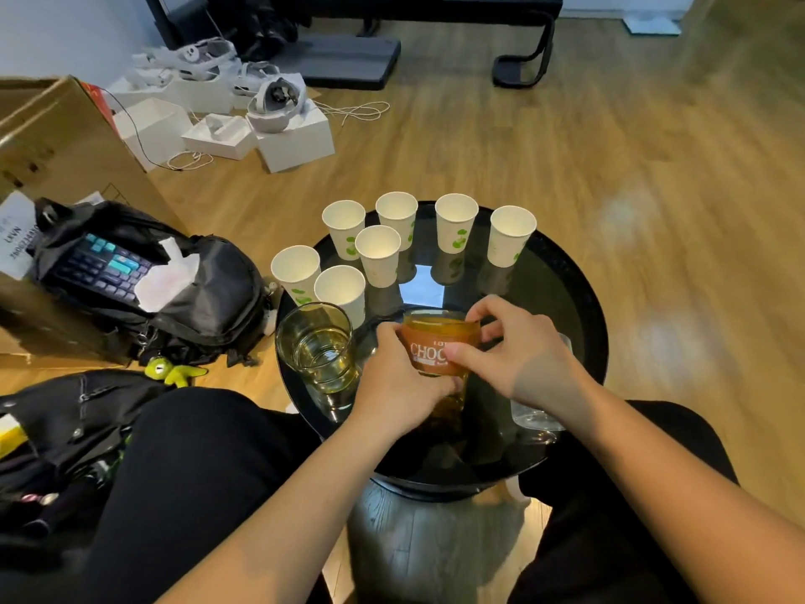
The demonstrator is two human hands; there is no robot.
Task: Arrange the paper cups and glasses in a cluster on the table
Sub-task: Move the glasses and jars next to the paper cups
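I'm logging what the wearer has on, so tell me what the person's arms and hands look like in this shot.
Both forearms are bare, with no sleeves in view. The left hand and right hand wear no gloves, and no rings, watch or bracelets show on the sides that are visible. The nails look short and unpainted. The only clothing visible is black trousers over the knees.

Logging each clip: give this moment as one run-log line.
left hand + right hand: gripping amber glass | seven paper cups: upright | clear glass: left, untouched

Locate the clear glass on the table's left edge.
In the head view, the clear glass stands at the round table's near-left rim, just left of the left hand and right in front of the nearest paper cup.
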